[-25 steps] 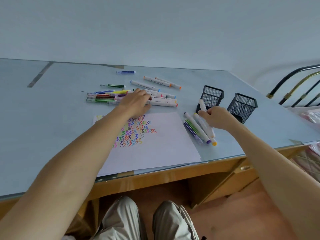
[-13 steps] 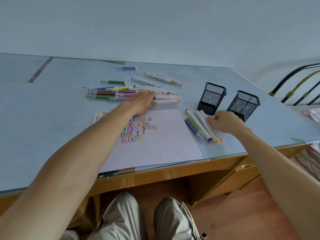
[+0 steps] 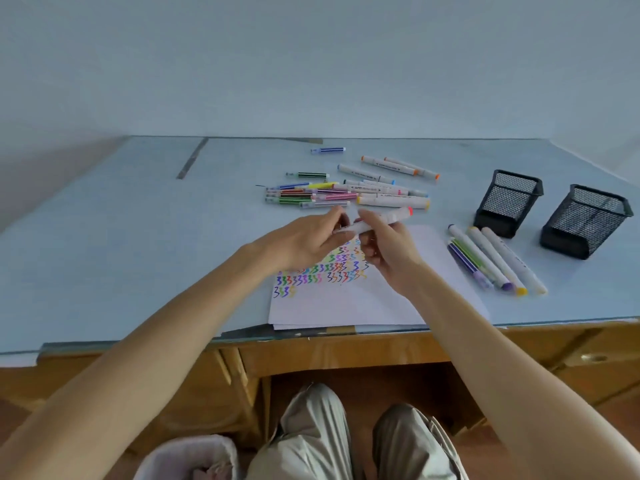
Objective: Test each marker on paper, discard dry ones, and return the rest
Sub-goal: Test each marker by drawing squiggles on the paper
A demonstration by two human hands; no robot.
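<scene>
Head view looks down on a pale blue glass-topped desk (image 3: 121, 237) with a wooden front edge, the largest thing in sight. On it, near the front edge, lies a white sheet of paper (image 3: 346, 303) — its upper left part is covered with rows of small zigzag test marks in many colours. Toward the right stand two black mesh pen holders (image 3: 507, 202) (image 3: 585, 221), side by side and just apart. Beyond the paper lies a loose pile of markers (image 3: 346, 195): thin striped ones to the left, thicker white-barrelled ones with coloured end caps to the right, several touching or crossing. A separate row of markers (image 3: 491, 261) lies just right of the paper, in front of the nearer holder, side by side at a slant — two thin, three thick and white. Over the upper part of the paper both hands meet around one thick white marker (image 3: 391, 216) with a red end cap, lifted off the desk and tilted up to the right. The right hand (image 3: 388, 251) has its fingers curled round the barrel's middle; the left hand (image 3: 308, 240) pinches the marker's left end between thumb and fingertips. That end is hidden by the fingers, so whether its cap is on cannot be told. At the bottom edge, beside the person's knees, shows the rim of a pale bin (image 3: 187, 455).
</scene>
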